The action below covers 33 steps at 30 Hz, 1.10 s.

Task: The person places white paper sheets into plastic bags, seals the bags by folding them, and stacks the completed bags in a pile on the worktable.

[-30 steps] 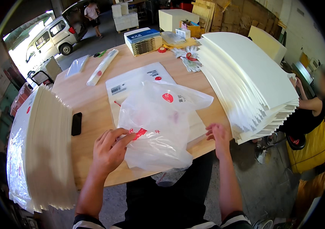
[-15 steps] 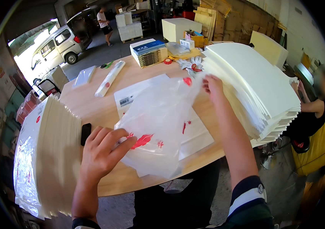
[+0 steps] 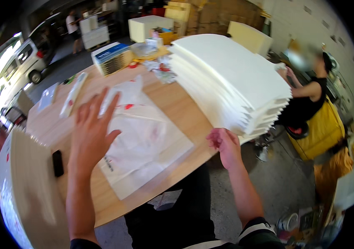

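A translucent plastic bag (image 3: 129, 124) with red print lies on a white sheet (image 3: 133, 184) on the wooden table (image 3: 177, 103). My left hand (image 3: 89, 135) hovers over the bag's left side, its fingers spread and nothing in them. Beside the table's right edge, just below the near corner of a tall stack of white sheets (image 3: 235, 74), my right hand (image 3: 225, 147) hangs with fingers loosely bent. No object shows in it. At the left stands another stack of pale sheets (image 3: 29, 182), with shiny film on its outer side.
A black phone-like object (image 3: 57, 163) lies near the left stack. Farther back are a white roll (image 3: 74, 94), a flat clear packet (image 3: 48, 96), a blue-topped stack (image 3: 111, 58) and gloves (image 3: 162, 71). A seated person (image 3: 310, 91) is at the right, by a yellow padded block (image 3: 320, 133).
My left hand let go of the bag, rose and opened. The bag now lies flatter on the sheet. My right hand came down nearer the table edge. The view turned right.
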Available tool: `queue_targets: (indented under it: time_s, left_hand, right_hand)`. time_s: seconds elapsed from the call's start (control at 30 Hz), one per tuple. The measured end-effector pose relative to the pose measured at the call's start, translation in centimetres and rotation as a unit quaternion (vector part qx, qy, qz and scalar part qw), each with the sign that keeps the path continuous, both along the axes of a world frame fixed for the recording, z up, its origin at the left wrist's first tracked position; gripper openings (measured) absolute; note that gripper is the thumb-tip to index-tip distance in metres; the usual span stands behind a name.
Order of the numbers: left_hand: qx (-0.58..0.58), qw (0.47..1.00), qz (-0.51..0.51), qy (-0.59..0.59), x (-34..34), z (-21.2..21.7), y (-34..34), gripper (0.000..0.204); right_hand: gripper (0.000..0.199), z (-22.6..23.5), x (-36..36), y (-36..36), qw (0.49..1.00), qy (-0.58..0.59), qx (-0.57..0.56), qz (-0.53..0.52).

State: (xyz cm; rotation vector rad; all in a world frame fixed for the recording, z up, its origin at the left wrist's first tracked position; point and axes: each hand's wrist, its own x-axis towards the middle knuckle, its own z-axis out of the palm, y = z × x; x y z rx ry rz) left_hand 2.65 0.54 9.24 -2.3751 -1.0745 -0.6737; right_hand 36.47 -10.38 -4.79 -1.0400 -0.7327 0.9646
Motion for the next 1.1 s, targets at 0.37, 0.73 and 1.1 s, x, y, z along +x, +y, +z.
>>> queue_targets:
  time_s: [0.37, 0.73, 1.1]
  left_hand:
    - [-0.022, 0.943, -0.299, -0.146, 6.8, -4.2, -7.6, 0.032]
    - [-0.091, 0.937, -0.306, -0.142, 7.2, -7.4, -8.4, 0.031]
    - [-0.739, 0.261, -0.262, -0.563, 14.1, -8.3, -6.5, 0.047]
  right_hand:
    - [0.027, 10.4, 10.0, -5.8, 0.718, -0.596, 0.116, -0.341]
    - [0.028, 13.1, 12.7, -2.6, 0.569, -0.797, 0.137, -0.150]
    - [0.011, 14.7, 4.1, -6.5, 0.390, -0.848, 0.317, -0.171]
